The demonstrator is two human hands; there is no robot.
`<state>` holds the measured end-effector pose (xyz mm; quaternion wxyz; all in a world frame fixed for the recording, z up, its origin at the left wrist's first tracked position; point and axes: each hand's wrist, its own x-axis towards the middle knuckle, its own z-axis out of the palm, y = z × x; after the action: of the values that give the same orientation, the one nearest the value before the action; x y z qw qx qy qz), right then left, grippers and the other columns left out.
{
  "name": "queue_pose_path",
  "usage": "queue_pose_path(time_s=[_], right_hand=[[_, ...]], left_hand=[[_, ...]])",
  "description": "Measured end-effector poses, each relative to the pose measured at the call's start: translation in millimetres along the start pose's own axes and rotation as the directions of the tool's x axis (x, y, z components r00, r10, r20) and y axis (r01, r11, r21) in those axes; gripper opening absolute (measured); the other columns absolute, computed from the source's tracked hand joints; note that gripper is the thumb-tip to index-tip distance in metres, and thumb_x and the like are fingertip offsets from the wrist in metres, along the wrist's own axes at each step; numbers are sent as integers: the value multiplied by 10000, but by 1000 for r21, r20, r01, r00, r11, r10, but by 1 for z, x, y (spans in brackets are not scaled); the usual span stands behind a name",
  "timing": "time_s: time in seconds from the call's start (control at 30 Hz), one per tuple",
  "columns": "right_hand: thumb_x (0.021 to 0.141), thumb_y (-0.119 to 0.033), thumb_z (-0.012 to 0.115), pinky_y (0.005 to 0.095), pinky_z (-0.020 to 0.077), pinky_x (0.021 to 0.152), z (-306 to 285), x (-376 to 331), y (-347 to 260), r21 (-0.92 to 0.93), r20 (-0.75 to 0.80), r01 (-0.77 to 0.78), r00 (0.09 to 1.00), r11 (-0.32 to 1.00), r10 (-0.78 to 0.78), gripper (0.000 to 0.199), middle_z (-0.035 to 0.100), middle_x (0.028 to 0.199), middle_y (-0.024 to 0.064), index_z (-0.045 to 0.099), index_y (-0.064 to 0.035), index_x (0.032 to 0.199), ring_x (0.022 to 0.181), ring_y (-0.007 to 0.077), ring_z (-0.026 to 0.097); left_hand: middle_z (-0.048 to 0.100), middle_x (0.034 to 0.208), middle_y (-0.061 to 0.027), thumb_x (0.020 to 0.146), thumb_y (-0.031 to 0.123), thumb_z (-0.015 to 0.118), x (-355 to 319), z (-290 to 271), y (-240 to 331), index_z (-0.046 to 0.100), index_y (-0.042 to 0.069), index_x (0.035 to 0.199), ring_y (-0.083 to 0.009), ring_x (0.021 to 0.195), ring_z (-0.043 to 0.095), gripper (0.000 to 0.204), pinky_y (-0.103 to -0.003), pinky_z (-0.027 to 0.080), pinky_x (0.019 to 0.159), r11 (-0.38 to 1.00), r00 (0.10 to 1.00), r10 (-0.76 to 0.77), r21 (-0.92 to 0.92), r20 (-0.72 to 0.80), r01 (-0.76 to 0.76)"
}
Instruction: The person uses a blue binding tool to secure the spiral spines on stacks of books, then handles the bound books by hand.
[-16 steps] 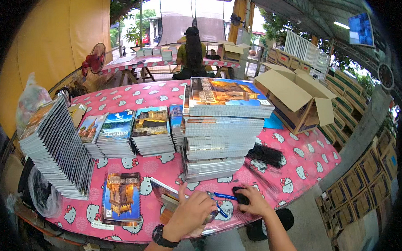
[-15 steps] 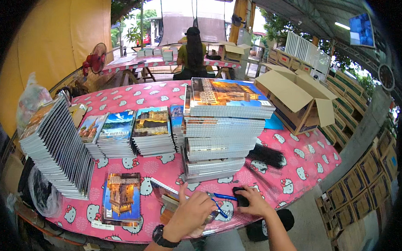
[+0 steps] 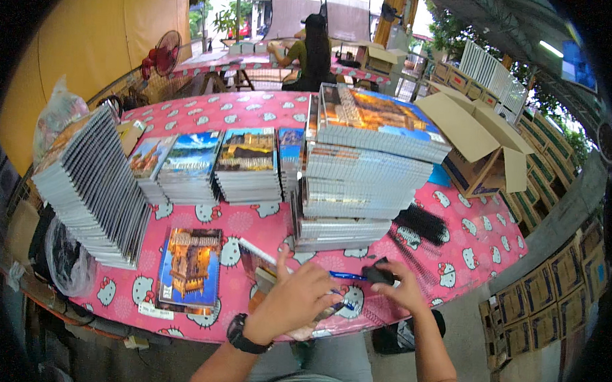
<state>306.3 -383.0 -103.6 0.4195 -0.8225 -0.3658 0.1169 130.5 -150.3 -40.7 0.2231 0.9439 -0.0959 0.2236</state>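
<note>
- Left hand (image 3: 295, 298) of mine presses flat, fingers spread, on a glossy picture-covered booklet (image 3: 266, 270) atop the pink cartoon-printed tabletop (image 3: 251, 223).
- Right hand (image 3: 397, 288) pinches a small black object (image 3: 377, 274) beside a blue pen (image 3: 347, 276).

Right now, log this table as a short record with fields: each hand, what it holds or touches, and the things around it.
left hand: pressing down on a booklet at the table's near edge
right hand: gripping a small black object
between the hands: blue pen
tall stack of notebooks: just behind the hands
black binding combs: right of the tall stack
single notebook: lying flat, left of the hands
table: pink patterned cloth
</note>
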Motion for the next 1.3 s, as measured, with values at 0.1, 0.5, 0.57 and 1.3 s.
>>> queue_pose_path(time_s=[0.1, 0.5, 0.57, 1.3], right_hand=[[726, -490, 693, 380, 413, 913, -1, 0, -13, 627, 228, -108, 972, 771, -49, 607, 605, 1123, 162, 629, 6, 1071, 1097, 250, 530], [795, -497, 564, 387, 390, 947, 11, 14, -82, 309, 241, 173, 937, 935, -253, 560, 575, 1175, 205, 661, 1, 1033, 1080, 311, 544], [781, -505, 572, 391, 399, 933, 8, 25, -81, -29, 147, 165, 976, 986, -159, 565, 572, 1180, 206, 664, -9, 1037, 1061, 312, 551], [846, -416, 568, 379, 385, 948, 46, 38, -91, 593, 164, 32, 973, 804, -160, 503, 572, 1177, 204, 614, 4, 1118, 1117, 298, 523]], left_hand=[[586, 935, -16, 706, 344, 706, -8, -13, -11, 594, 137, 1028, -200, 964, 543, 398, -576, 87, 1041, 996, 985, -91, -5, -146, 92], [576, 896, -17, 597, 288, 790, -16, -12, -20, 553, 101, 1065, -197, 922, 554, 557, -553, 102, 1055, 987, 971, -154, -77, -181, 142], [576, 895, -18, 596, 285, 793, -17, -11, -21, 542, 98, 1077, -202, 918, 556, 574, -556, 112, 1050, 986, 966, -161, -82, -202, 147], [460, 1241, -92, 708, 135, 776, -53, 11, -81, 297, 26, 1376, -163, 1123, 456, 829, -294, 361, 978, 515, 715, -602, -857, -356, 7]])
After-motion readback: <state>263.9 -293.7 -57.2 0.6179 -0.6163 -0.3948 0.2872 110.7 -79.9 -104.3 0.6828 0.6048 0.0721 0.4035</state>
